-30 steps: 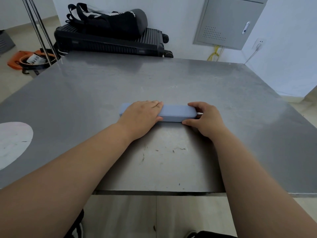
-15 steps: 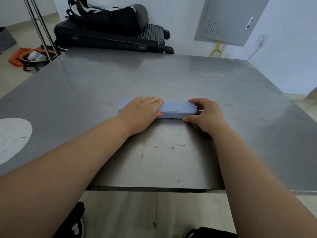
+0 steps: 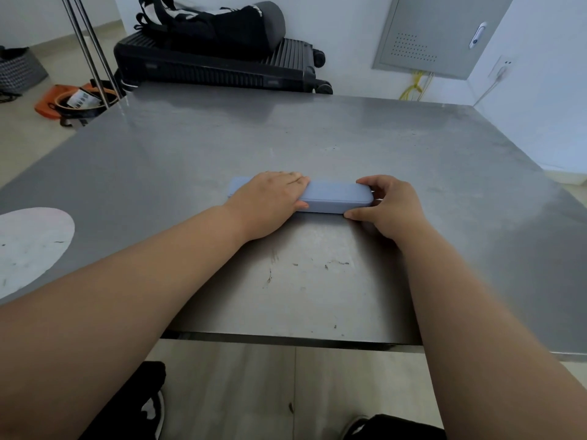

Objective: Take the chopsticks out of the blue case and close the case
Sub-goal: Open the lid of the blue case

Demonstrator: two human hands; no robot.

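Grip status first: left hand (image 3: 270, 201) lies flat, palm down, fingers extended over the left half of the blue case (image 3: 333, 198), pressing it to the desk (image 3: 317, 274), not wrapped around it. Right hand (image 3: 387, 208) pinches the case's right end, thumb on the near edge, fingers curled over the far edge. Case lies lengthwise, left to right, mid-desk, lid apparently closed; no seam gap visible. Chopsticks not in view, presumably inside. Judgement: task barely begun. Case is steadied and gripped for opening, nothing removed. Left to do: open the lid, lift out the chopsticks, shut the case. Suitcase (image 3: 222, 68) and bag (image 3: 216, 23) sit beyond the desk's far edge, uninvolved.
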